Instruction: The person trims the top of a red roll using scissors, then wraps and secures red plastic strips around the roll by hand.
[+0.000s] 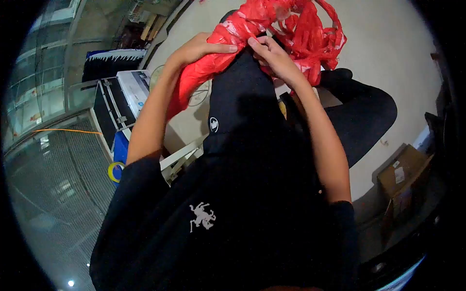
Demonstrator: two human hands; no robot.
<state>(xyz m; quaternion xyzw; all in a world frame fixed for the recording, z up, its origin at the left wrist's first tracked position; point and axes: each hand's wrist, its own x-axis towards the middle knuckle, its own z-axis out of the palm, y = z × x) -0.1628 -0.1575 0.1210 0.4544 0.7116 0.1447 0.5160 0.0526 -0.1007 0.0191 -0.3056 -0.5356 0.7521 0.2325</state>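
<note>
A thick braid of red plastic bags (206, 67) lies across my black-trousered thigh, with its lower end hanging down on the left. My left hand (198, 49) is wrapped round the braid, its thumb lying along the top. On the other side, my right hand (273, 57) is closed, thumb and forefinger pinching red plastic at the braid's edge. Beyond my right hand, a loose tangle of red plastic strips (310, 36) hangs over the far side of my leg. The undersides of both hands are hidden.
A black case with silver edges (115, 104) stands on the left beside a white box (133, 89). A yellow tape roll (115, 171) is near my left elbow. A round fan guard (198, 94) shows below the braid. An open cardboard box (404, 169) stands right.
</note>
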